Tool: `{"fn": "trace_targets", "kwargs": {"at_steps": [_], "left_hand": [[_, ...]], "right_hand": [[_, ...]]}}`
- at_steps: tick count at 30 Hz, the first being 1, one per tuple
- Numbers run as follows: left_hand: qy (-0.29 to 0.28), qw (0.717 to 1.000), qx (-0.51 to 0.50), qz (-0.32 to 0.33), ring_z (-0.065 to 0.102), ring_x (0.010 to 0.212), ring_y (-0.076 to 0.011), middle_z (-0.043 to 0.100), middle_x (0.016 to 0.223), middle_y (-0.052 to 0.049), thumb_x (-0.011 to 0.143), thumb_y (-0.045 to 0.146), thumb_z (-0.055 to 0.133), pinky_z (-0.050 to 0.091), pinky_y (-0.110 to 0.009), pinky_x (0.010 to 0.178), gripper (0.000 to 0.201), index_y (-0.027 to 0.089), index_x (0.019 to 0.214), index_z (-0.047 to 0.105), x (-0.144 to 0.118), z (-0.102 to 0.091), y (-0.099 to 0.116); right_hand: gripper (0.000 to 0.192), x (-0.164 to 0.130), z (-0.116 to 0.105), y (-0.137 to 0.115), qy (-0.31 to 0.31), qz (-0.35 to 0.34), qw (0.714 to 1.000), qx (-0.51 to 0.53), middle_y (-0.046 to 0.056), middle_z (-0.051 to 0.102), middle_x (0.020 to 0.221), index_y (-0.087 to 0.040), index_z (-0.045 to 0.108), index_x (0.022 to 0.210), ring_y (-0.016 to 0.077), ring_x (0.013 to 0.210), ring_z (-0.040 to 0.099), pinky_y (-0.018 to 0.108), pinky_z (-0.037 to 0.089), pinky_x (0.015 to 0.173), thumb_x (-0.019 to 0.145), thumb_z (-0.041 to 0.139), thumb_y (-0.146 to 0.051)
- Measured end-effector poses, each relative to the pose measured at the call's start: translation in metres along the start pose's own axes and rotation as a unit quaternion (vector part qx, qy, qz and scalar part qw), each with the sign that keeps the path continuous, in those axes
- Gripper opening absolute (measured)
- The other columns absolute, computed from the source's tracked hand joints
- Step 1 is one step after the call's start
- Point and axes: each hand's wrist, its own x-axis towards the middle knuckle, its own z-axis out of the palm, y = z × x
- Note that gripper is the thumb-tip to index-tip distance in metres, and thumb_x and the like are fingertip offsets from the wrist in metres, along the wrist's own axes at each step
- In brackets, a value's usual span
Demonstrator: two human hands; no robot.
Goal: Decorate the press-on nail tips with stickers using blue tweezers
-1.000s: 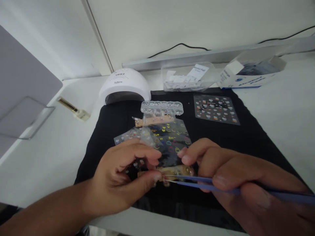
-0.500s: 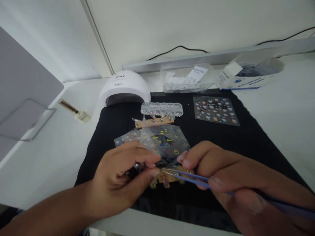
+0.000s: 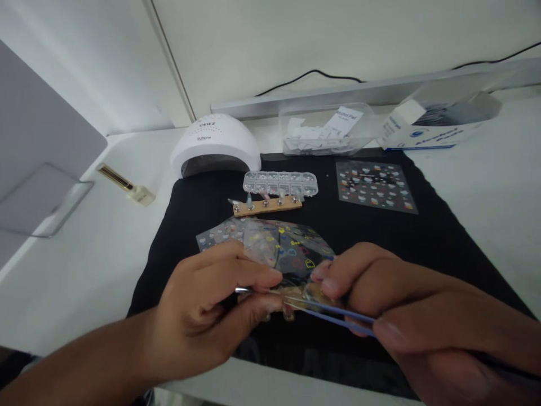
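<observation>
My left hand [image 3: 211,304] is closed, thumb and forefinger pinched on a slim silver-ended piece [image 3: 243,290] that is mostly hidden. In my right hand [image 3: 389,304] is a pair of blue tweezers [image 3: 338,311], their thin tips close to the left fingertips. A clear sticker sheet [image 3: 291,245] with yellow and coloured designs lies between and behind both hands; whether fingers grip its edge I cannot tell. Below it, partly covered by the hands, is a wooden strip with clear false nails [image 3: 288,312]. Another wooden strip [image 3: 268,206] with nail tips on metal posts lies farther back.
On the black cloth [image 3: 372,237] are a clear compartment case [image 3: 281,184] and another sticker sheet [image 3: 376,186]. Behind stand a white nail lamp [image 3: 215,141], a clear tub [image 3: 325,148] of packets and an alcohol pad box [image 3: 439,132]. A polish bottle [image 3: 141,195] lies left.
The tweezers and right hand have shifted slightly right and down. My left hand has turned a little, and the silver end now shows as a longer strip. The camera view has moved slightly.
</observation>
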Motion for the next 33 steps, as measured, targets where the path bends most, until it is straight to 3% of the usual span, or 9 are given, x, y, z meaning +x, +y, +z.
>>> {"fn": "trace_targets", "kwargs": {"at_steps": [4,14,22,28,33], "left_hand": [[-0.001,1.0,-0.006,0.003,0.068,0.069,-0.0172,0.075,0.081,-0.006,0.088,0.01,0.072,0.054,-0.028,0.058,0.023,0.022,0.108,0.072,-0.002,0.001,-0.001],[0.0,1.0,-0.016,0.009,0.068,0.071,-0.0163,0.075,0.081,-0.005,0.088,0.008,0.073,0.053,-0.027,0.06,0.024,0.02,0.109,0.071,-0.004,0.0,-0.003],[0.017,1.0,-0.005,0.012,0.069,0.072,-0.0165,0.071,0.08,-0.006,0.087,0.013,0.075,0.056,-0.026,0.063,0.021,0.017,0.107,0.073,-0.003,0.002,-0.005],[0.01,1.0,0.003,-0.001,0.068,0.073,-0.0143,0.07,0.082,-0.005,0.087,0.01,0.073,0.055,-0.025,0.064,0.02,0.016,0.106,0.072,-0.002,0.002,-0.011],[0.0,0.998,0.054,-0.032,0.067,0.078,-0.0127,0.07,0.088,-0.003,0.087,0.012,0.07,0.053,-0.024,0.068,0.018,0.019,0.103,0.071,0.0,-0.005,-0.021]], "right_hand": [[0.028,0.0,-0.001,0.0,-0.06,-0.051,0.995,-0.066,0.006,0.073,0.077,-0.03,0.073,0.121,0.0268,0.075,0.07,0.05,0.06,0.077,0.1,0.054,-0.029],[0.024,0.001,0.001,-0.004,-0.058,-0.03,0.996,-0.062,0.006,0.073,0.081,-0.028,0.073,0.117,0.0251,0.081,0.07,0.047,0.059,0.082,0.101,0.055,-0.029],[0.019,0.015,0.01,-0.008,-0.015,-0.021,1.0,-0.017,0.006,0.071,0.078,-0.022,0.079,0.103,0.0228,0.079,0.068,0.041,0.061,0.082,0.096,0.061,-0.022],[0.018,0.014,0.011,-0.008,0.01,0.029,0.999,0.01,0.003,0.069,0.072,-0.026,0.079,0.101,0.0215,0.078,0.065,0.041,0.058,0.087,0.096,0.062,-0.026],[0.017,0.015,0.012,-0.01,0.043,0.067,0.997,0.016,0.002,0.065,0.066,-0.032,0.079,0.099,0.0229,0.081,0.064,0.04,0.056,0.082,0.097,0.063,-0.03]]}}
